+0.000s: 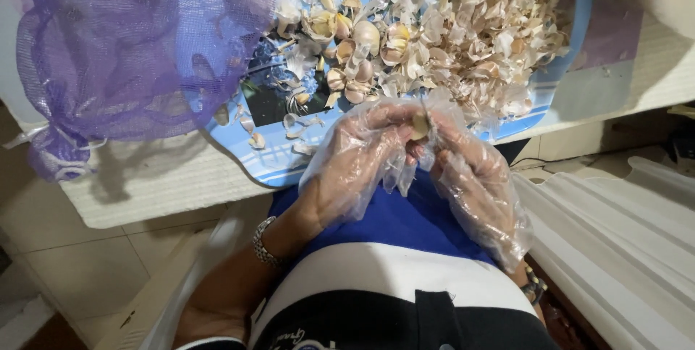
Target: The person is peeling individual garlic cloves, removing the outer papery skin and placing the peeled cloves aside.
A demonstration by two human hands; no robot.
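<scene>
Both gloved hands meet just over the near edge of the blue tray (268,165): the left hand (355,158) and right hand (470,173) pinch one garlic clove (419,127) between fingertips, so loosened skins land on the peel heap (492,24) beside the purple mesh bag (123,46).

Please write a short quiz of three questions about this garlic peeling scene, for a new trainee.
1. True or false: both hands wear clear plastic gloves.
2. What do the left hand and right hand hold between them? A) a knife B) a garlic clove C) a spoon
3. Fill in: the purple mesh bag lies on the ______ side of the blue tray.

Key
1. True.
2. B.
3. Left; garlic skins and cloves are heaped on the rest of the tray.
</scene>
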